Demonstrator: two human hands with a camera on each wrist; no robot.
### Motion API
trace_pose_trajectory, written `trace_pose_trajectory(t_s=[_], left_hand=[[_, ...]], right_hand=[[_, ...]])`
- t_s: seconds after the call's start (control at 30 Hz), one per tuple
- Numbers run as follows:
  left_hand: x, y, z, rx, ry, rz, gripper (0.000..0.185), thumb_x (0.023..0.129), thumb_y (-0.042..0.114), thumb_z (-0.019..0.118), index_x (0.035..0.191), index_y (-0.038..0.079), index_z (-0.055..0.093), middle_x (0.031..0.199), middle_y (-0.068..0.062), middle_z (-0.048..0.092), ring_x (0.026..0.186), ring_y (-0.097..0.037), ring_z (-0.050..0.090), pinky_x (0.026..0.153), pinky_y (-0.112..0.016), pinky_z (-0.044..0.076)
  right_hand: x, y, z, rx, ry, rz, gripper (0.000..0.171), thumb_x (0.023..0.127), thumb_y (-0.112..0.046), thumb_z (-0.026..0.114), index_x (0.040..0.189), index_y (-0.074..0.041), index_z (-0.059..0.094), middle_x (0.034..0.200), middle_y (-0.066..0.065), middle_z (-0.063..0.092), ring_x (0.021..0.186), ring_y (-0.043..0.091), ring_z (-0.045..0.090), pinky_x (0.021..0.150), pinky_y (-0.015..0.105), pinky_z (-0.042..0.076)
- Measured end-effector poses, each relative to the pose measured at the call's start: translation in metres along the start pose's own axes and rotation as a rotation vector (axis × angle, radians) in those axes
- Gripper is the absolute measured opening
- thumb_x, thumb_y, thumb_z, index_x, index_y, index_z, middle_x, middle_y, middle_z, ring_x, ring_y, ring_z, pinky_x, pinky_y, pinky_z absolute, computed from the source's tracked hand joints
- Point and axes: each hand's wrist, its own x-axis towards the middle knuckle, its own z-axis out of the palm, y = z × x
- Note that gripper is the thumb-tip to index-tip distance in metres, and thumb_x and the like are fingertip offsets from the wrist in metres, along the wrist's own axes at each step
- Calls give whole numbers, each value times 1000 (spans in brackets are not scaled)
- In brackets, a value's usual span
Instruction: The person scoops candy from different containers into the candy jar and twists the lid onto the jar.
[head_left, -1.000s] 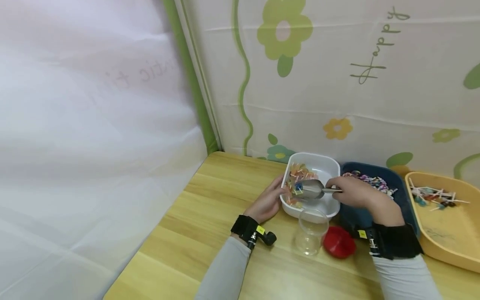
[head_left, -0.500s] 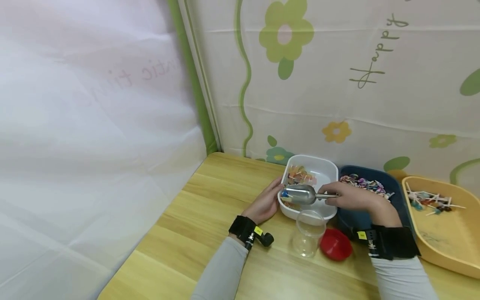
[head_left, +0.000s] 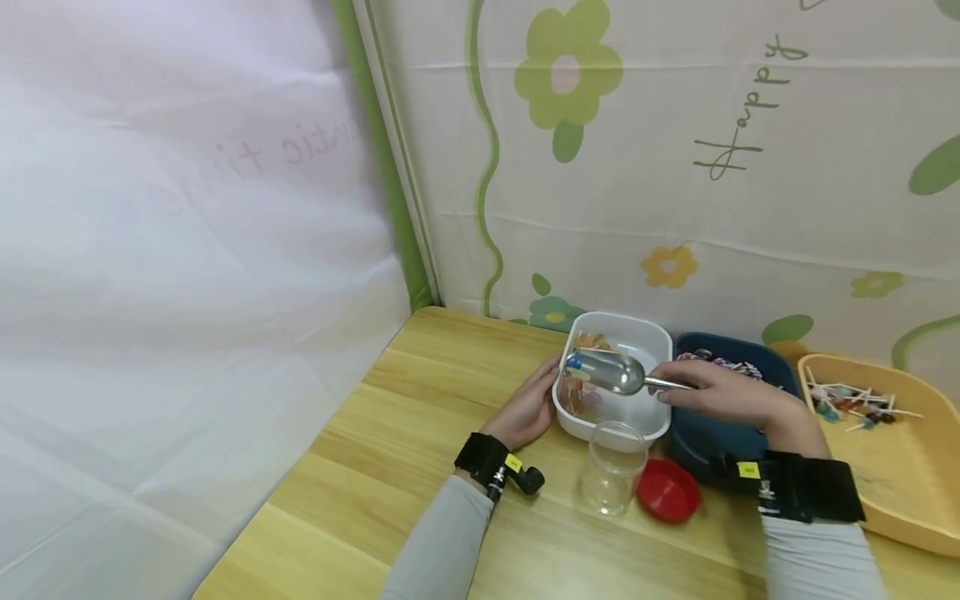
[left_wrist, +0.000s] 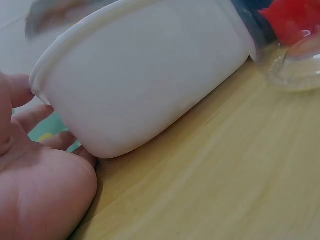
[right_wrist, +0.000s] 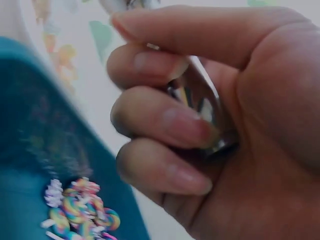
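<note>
My right hand (head_left: 716, 392) has a firm grip on the metal scoop (head_left: 609, 372) by its handle: fingers (right_wrist: 165, 120) curled round it w/ thumb on top, clear in the right wrist view. Scoop bowl hangs over the white tub (head_left: 651, 333), above its sweets, open end pointing left twd my other hand; a blue-wrapped piece shows at its mouth. Can't tell how much else is in it.

My left hand (head_left: 528, 407) rests flat against the tub's left side, fingers straight & relaxed, grip wide, nothing pinched. Left wrist view shows fingertips (left_wrist: 30, 112) touching the tub wall (left_wrist: 150, 85) just under the rim, heel of hand on the bench (head_left: 420, 433).

Clear jar (head_left: 613, 467) stands upright on the bench just in front of the tub, mouth open. Red lid (head_left: 667, 492) lies right beside it, to its right, looks upside down.

Right of the tub, touching or nearly: dark blue tub (head_left: 712, 433) w/ swirl lollies (right_wrist: 80, 210), partly under my right wrist. Further right a yellow tray (head_left: 900, 492) w/ stick lollies (head_left: 855, 400). Floral cloth (head_left: 675, 167) at the back, pale sheet (head_left: 187, 250) on the left.
</note>
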Motion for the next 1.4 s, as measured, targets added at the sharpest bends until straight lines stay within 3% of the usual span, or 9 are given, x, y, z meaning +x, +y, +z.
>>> trace_pose_trajectory(t_s=[0.1, 0.3, 0.37, 0.5, 0.6, 0.73, 0.83, 1.1, 1.4], left_hand=[[0, -2, 2, -1, 4, -7, 50, 114, 18, 31, 163, 16, 25, 170, -4, 19, 156, -19, 14, 128, -34, 14], [0, -3, 1, 29, -3, 8, 52, 113, 17, 34, 164, 14, 24, 171, -7, 17, 156, -22, 16, 128, -37, 15], [0, -2, 2, 45, -18, 16, 53, 112, 16, 37, 164, 15, 24, 170, -8, 18, 155, -23, 18, 127, -38, 17], [1, 0, 0, 72, -48, 17, 55, 111, 13, 39, 164, 17, 24, 170, -8, 20, 154, -25, 23, 126, -39, 21], [3, 0, -1, 74, -42, 12, 55, 111, 11, 40, 164, 18, 26, 170, -6, 19, 155, -24, 22, 127, -37, 20], [4, 0, -2, 66, 0, 5, 56, 109, 12, 44, 163, 20, 29, 171, -3, 17, 155, -20, 19, 127, -35, 20], [6, -1, -2, 63, -2, 0, 57, 109, 13, 46, 163, 21, 29, 171, -3, 18, 155, -20, 20, 127, -36, 20], [5, 0, -1, 49, -9, -6, 56, 110, 12, 44, 163, 22, 29, 170, -2, 18, 154, -19, 21, 126, -34, 21], [2, 1, 1, 42, -17, -3, 57, 109, 11, 45, 163, 19, 28, 170, -5, 18, 155, -22, 21, 127, -35, 19]], right_hand=[[-16, -4, -9, 21, 63, -27, 26, 104, -23, 60, 128, -15, 67, 125, 9, 63, 106, 27, 59, 82, 36, 55], [-56, -19, -30, 69, 148, -186, 22, 106, -4, 51, 118, -12, 68, 86, 1, 63, 64, 16, 57, 51, 30, 50], [-73, -23, -36, 45, 201, -193, 24, 106, 0, 49, 117, -9, 68, 81, 1, 60, 63, 17, 54, 50, 30, 47], [-105, -25, -42, -69, 332, -132, 28, 104, 2, 54, 122, -10, 71, 89, -4, 64, 73, 14, 56, 53, 27, 42], [-122, -22, -44, -126, 364, -135, 34, 100, 7, 57, 123, -12, 74, 99, -14, 69, 77, 6, 58, 55, 20, 42], [-138, -18, -45, -127, 368, -165, 40, 93, 15, 61, 119, -11, 76, 116, -20, 70, 97, -10, 61, 67, 8, 49], [-146, -17, -44, -143, 358, -92, 37, 92, 11, 66, 115, -14, 79, 117, -23, 69, 105, -14, 58, 71, 7, 50], [-130, -33, -44, -241, 136, 38, 23, 99, -10, 67, 115, -19, 79, 105, -20, 71, 86, -5, 59, 61, 19, 48], [-122, -48, -38, -256, 97, 39, 20, 101, -15, 66, 114, -19, 80, 87, -16, 67, 68, 7, 48, 51, 25, 35]])
